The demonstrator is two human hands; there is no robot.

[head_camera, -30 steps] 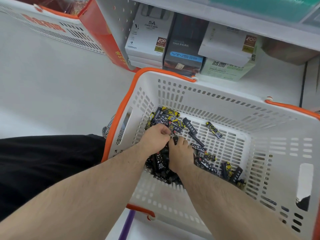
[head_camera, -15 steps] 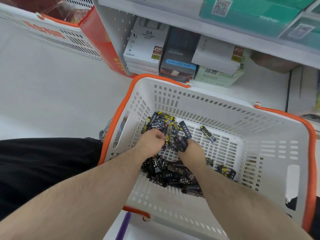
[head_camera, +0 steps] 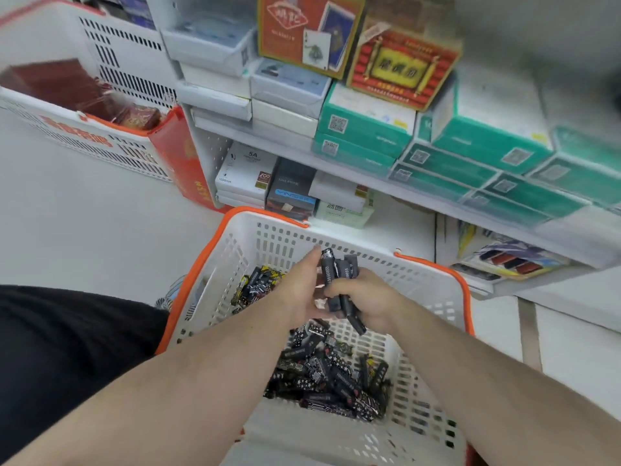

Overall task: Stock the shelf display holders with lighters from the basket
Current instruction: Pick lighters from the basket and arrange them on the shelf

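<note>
While the right hand (head_camera: 366, 299) is gripping a small bundle of black lighters (head_camera: 339, 284) above the basket (head_camera: 433, 307), the left hand (head_camera: 299, 290) is lying flat against the bundle's near side, fingers straight and pointing toward the shelves, steadying it rather than closing round it. The held lighters are standing roughly on end, long axes running away from the person and slightly up, tops leaning toward the basket's far wall; one is sticking out below the fist. The display holder (head_camera: 504, 260) appears to be the low printed tray with dark and red pieces, sitting up and to the right of the bundle, past the orange rim, so the right hand is the nearer one and is probably the one to carry across. The shelf board (head_camera: 386, 188) above is overhanging that tray, so the way in looks low and shallow, and the rim corner is lying between hand and tray. The rest of the stock, the loose pile (head_camera: 329, 375), is lying flat in a jumble on the basket floor directly beneath both wrists, with a few more lighters against the left wall. Stacked teal boxes (head_camera: 470, 153) are crowding the shelf above.
</note>
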